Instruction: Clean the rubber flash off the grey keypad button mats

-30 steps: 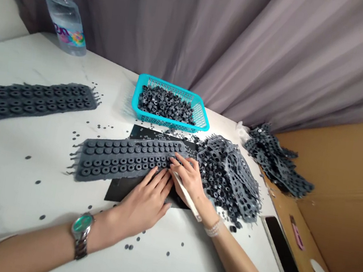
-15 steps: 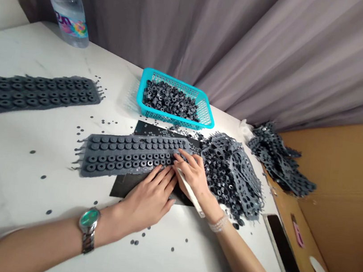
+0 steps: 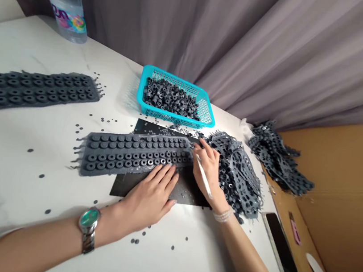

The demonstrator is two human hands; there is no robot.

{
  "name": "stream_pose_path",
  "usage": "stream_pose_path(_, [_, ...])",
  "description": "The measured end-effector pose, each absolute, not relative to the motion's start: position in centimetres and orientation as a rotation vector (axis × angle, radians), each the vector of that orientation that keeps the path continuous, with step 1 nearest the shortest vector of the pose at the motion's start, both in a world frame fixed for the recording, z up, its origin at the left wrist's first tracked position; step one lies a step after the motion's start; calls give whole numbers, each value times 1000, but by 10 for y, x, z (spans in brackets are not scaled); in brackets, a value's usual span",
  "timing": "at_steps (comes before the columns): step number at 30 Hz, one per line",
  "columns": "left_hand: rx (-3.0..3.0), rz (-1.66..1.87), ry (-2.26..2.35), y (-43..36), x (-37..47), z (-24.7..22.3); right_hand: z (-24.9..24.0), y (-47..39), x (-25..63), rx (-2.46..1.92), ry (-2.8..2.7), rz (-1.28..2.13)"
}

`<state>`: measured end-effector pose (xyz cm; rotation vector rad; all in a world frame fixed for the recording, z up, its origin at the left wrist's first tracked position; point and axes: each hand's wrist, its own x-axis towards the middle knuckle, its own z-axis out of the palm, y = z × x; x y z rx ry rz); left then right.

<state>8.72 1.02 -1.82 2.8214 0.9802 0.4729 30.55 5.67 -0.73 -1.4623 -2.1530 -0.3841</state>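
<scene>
A grey rubber sheet (image 3: 114, 154) with rows of round studs and rings lies over a black mat (image 3: 187, 191). My left hand (image 3: 151, 192) rests flat, its spread fingertips on the sheet's lower edge. At the sheet's right end, my right hand (image 3: 208, 167) has its fingers closed around a white pen-like tool (image 3: 203, 175); the tool's tip is hidden by the fingers. Just right of that hand is a pile of small dark rings and perforated rubber scraps (image 3: 243, 176).
Behind the mat stands a turquoise basket (image 3: 208, 122) of small dark rings. Another studded sheet (image 3: 32, 90) lies left, with a water bottle (image 3: 67, 7) behind it. Right are rubber strips (image 3: 276, 158), a phone (image 3: 279, 244) and a pink cutter (image 3: 295, 228). Small black discs are scattered about.
My right hand has moved right with the white tool, off the ring rows to the sheet's right end. My left hand has stayed nearly in place.
</scene>
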Motion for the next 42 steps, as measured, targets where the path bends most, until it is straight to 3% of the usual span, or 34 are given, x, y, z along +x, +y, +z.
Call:
stream_pose_path(7, [2815,483,976,10,87,-20,-15,36,292,-1356,-2289,-248])
stream_pose_path(21, [2819,499,986,9,88,-21,-13,40,294,-1245,-2475,-322])
stream_pose_path(28, [2815,471,979,10,87,-18,-6,56,314,-1516,-2036,-362])
stream_pose_path(42, [2830,498,996,9,87,-23,-15,38,302,-1405,-2291,-245])
